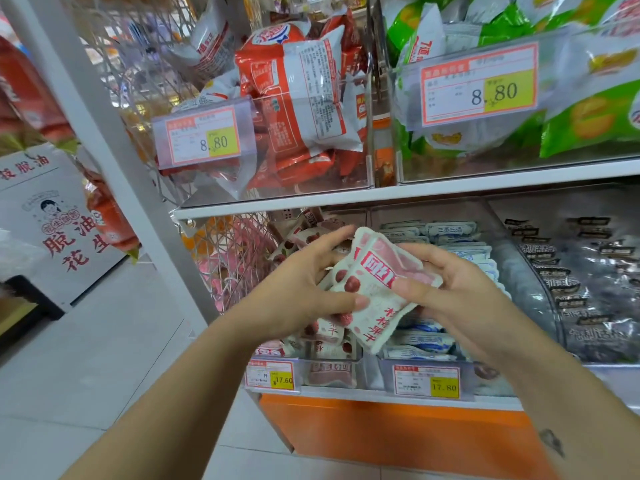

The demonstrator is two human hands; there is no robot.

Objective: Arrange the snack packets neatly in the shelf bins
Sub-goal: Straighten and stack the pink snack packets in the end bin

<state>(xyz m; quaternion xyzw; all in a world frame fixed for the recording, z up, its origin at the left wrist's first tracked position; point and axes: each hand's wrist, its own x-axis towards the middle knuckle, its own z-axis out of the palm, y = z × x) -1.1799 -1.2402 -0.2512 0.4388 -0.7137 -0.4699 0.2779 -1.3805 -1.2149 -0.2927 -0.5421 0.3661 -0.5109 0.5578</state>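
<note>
Holding a small stack of pink packets (375, 292) between both hands, a person faces a shop shelf. The left hand (308, 282) grips the stack's left edge, thumb on the front and fingers curled over the top. The right hand (460, 296) pinches the right edge, thumb on the face. Gripped from both sides like this, the packets are probably being squared up before being set down. Just below the hands is a clear bin (363, 372) of matching packets lying jumbled, likely where the stack belongs. Behind the right hand, blue packets (450, 233) stand in tidy rows. Further right are dark packets (571, 271).
</note>
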